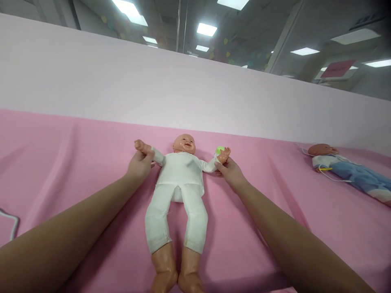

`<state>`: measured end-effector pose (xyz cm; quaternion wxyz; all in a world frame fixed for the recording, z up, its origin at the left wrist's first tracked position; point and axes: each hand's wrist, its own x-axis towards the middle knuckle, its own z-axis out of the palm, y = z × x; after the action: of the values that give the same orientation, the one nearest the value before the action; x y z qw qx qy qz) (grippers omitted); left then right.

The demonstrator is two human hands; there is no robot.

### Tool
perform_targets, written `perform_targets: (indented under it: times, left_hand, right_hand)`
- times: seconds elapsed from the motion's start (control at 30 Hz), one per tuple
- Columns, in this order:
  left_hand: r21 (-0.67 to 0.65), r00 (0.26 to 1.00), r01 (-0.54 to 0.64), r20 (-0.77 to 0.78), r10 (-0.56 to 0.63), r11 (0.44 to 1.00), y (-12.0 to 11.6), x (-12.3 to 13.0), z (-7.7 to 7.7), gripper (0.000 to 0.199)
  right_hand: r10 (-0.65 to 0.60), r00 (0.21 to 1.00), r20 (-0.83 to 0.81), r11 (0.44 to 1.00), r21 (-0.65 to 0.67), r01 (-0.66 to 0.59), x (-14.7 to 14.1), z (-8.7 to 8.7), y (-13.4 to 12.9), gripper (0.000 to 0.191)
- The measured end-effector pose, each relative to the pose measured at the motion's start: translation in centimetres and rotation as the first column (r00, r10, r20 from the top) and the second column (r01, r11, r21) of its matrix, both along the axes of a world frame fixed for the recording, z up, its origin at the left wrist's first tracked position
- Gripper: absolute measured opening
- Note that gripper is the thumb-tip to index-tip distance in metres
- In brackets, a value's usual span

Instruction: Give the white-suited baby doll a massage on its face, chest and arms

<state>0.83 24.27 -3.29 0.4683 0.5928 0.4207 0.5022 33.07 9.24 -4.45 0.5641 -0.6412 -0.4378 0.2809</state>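
A baby doll [180,175] with a white cloth body lies on its back on the pink sheet [91,162], its feet toward me and its arms spread. My left hand [139,166] is closed around the doll's forearm on the left, just below its plastic hand. On the other side my right hand [231,173] grips the doll's other wrist between thumb and fingers. A light green round piece [220,150] sits at that wrist, partly behind the doll's hand; what it is I cannot make out.
Farther right lies a second doll [351,169] in blue and white clothes, with a thin white tube and a yellow piece on it. A white cord [14,228] rests at the left edge. Behind the sheet rises a white wall [152,89] with glass above.
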Motion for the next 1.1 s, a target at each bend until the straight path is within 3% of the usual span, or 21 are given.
perform_targets:
  times: [0.1,0.17,0.27,0.43,0.53,0.6,0.67,0.87,1.0,1.1]
  left_hand:
    - [0.347,0.938,0.155,-0.346,-0.028,0.925,-1.9,0.6,0.1,0.021]
    - [0.446,0.851,0.316,-0.524,-0.042,0.837,-2.6,0.9,0.2,0.030]
    - [0.437,0.751,0.439,-0.658,-0.054,0.785,-2.6,1.0,0.3,0.046]
    - [0.383,0.671,0.489,-0.739,-0.058,0.783,-2.1,0.7,0.4,0.054]
    - [0.367,0.654,0.514,-0.753,-0.077,0.775,-2.1,0.8,0.4,0.055]
    - [0.365,0.663,0.511,-0.744,-0.086,0.778,-2.2,0.8,0.3,0.054]
    - [0.369,0.685,0.481,-0.725,-0.078,0.795,-2.2,0.8,0.2,0.053]
    - [0.400,0.757,0.428,-0.648,-0.080,0.811,-1.7,0.3,0.0,0.050]
    - [0.302,0.837,0.299,-0.538,-0.097,0.905,-0.6,0.0,-0.5,0.043]
    - [0.106,0.942,0.141,-0.320,-0.100,0.984,0.6,-0.1,-1.0,0.037]
  right_hand:
    - [0.015,0.967,0.255,0.999,0.042,-0.027,-1.6,0.7,-0.7,0.063]
    - [0.082,0.906,0.416,0.993,0.039,-0.108,-2.7,1.3,-1.1,0.058]
    - [0.174,0.742,0.647,0.970,0.017,-0.242,-3.9,1.7,-1.3,0.042]
    - [0.152,0.414,0.897,0.960,-0.035,-0.278,-4.2,1.3,-1.0,0.052]
    - [0.131,0.341,0.931,0.967,-0.044,-0.250,-4.1,1.1,-0.9,0.056]
    - [0.128,0.359,0.925,0.967,-0.036,-0.253,-4.0,1.1,-0.9,0.055]
    - [0.137,0.429,0.893,0.962,-0.017,-0.273,-4.0,1.2,-1.0,0.053]
    - [0.176,0.787,0.591,0.972,0.024,-0.235,-3.4,1.2,-1.1,0.043]
    - [0.085,0.926,0.369,0.996,-0.020,-0.083,-2.1,0.6,-0.7,0.042]
    - [-0.026,0.977,0.212,0.999,-0.032,0.033,-1.0,0.2,-0.2,0.042]
